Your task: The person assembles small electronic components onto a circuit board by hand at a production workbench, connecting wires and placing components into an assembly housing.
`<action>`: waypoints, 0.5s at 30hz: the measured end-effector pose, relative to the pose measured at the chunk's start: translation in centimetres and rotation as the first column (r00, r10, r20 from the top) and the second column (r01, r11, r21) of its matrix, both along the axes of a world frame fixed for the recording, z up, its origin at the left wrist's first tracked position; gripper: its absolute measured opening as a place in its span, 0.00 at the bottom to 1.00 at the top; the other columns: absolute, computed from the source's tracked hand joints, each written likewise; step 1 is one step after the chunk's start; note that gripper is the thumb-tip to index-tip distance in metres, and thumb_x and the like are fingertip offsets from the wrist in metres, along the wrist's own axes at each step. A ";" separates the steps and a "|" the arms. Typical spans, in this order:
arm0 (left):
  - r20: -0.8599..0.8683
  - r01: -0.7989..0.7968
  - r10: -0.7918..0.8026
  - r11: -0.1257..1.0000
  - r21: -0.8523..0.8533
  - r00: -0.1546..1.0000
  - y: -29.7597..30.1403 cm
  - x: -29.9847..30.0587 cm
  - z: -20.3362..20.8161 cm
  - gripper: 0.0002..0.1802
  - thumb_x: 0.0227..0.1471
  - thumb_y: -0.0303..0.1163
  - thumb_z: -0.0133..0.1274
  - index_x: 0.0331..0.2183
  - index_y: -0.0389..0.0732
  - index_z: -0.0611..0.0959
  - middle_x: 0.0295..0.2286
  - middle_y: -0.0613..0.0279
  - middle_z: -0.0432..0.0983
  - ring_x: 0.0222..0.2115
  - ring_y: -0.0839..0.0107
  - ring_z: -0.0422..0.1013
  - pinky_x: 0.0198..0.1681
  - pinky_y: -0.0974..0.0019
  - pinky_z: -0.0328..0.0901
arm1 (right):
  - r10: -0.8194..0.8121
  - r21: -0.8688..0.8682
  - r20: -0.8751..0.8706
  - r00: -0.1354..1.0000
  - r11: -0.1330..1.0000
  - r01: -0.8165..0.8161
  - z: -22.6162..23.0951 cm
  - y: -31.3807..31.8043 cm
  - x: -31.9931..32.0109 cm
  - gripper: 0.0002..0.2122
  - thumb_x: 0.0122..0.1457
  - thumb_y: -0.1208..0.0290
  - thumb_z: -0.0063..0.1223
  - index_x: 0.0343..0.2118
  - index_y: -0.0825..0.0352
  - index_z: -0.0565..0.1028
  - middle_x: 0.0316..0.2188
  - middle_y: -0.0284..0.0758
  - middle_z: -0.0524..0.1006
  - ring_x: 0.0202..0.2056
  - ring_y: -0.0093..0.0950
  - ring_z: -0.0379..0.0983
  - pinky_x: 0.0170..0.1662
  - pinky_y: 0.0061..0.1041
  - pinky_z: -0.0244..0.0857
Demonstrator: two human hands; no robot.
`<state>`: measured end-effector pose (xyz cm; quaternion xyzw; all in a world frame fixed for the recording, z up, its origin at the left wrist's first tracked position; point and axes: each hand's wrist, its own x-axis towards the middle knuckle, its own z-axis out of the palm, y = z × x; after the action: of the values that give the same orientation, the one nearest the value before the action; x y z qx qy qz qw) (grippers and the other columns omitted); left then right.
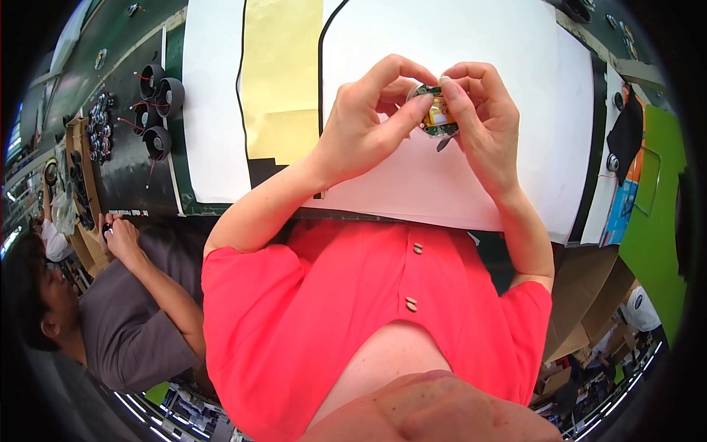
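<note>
Between my two hands, above the white sheet (434,188), is a small round circuit board assembly (440,114). It has green board parts, a yellow-and-silver piece in the middle and a clear rim at its left. My left hand (379,110) pinches its left side with thumb and forefinger. My right hand (482,118) grips the right side, its thumb on the upper edge. A small dark piece sticks out below the assembly. The far fingers of both hands are partly hidden behind it.
A yellow sheet (283,88) lies left of my hands. Beyond it stand several dark round housings (171,97) with red wires, and a cluster of small round parts (100,127). At left a co-worker (140,324) sits close by. A green panel (655,221) and a cardboard box (585,298) stand at right.
</note>
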<state>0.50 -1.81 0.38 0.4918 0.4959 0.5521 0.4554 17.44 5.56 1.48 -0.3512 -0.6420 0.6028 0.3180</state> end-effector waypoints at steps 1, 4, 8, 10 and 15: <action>-0.001 -0.010 0.010 1.000 0.014 1.000 -0.1 0.0 -0.1 0.09 0.62 0.23 0.54 0.45 0.36 0.77 0.25 0.61 0.82 0.25 0.80 0.77 0.27 0.75 0.70 | 0.001 -0.016 -0.012 1.000 1.000 -0.001 0.0 -0.1 0.0 0.09 0.69 0.68 0.55 0.44 0.68 0.72 0.27 0.31 0.79 0.30 0.16 0.77 0.30 0.15 0.70; -0.021 -0.045 0.045 0.999 0.004 0.999 0.0 0.2 -0.1 0.08 0.62 0.25 0.55 0.43 0.34 0.78 0.25 0.61 0.82 0.25 0.81 0.77 0.27 0.75 0.69 | 0.002 -0.003 -0.040 0.999 1.000 -0.002 0.0 -0.1 0.0 0.09 0.69 0.68 0.55 0.43 0.69 0.73 0.26 0.32 0.79 0.30 0.15 0.76 0.29 0.14 0.69; 0.010 -0.018 0.019 0.998 -0.057 1.000 -0.1 0.0 0.0 0.07 0.62 0.25 0.56 0.42 0.34 0.78 0.26 0.61 0.82 0.25 0.80 0.77 0.27 0.75 0.70 | 0.013 0.002 -0.020 1.000 1.000 -0.013 0.0 -0.1 0.1 0.08 0.69 0.68 0.55 0.42 0.69 0.73 0.26 0.31 0.79 0.30 0.15 0.76 0.29 0.13 0.69; 0.049 -0.045 0.049 0.996 -0.083 0.998 -0.2 0.2 0.0 0.07 0.62 0.26 0.54 0.42 0.34 0.78 0.26 0.61 0.82 0.25 0.80 0.76 0.27 0.75 0.71 | 0.016 0.020 0.016 1.000 1.000 -0.016 -0.2 -0.1 0.1 0.07 0.69 0.69 0.55 0.42 0.68 0.74 0.26 0.30 0.79 0.29 0.14 0.76 0.29 0.13 0.69; 0.079 -0.050 0.058 0.993 -0.103 0.995 -0.2 0.2 0.0 0.07 0.64 0.26 0.51 0.43 0.35 0.76 0.27 0.61 0.80 0.26 0.80 0.76 0.27 0.75 0.71 | 0.060 -0.060 0.037 0.998 0.997 -0.057 0.5 0.0 0.2 0.07 0.68 0.72 0.55 0.45 0.68 0.74 0.30 0.30 0.79 0.32 0.14 0.76 0.30 0.14 0.70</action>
<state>0.67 -2.00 0.38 0.4314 0.5172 0.5582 0.4846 17.68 5.58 1.93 -0.3530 -0.6402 0.6234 0.2773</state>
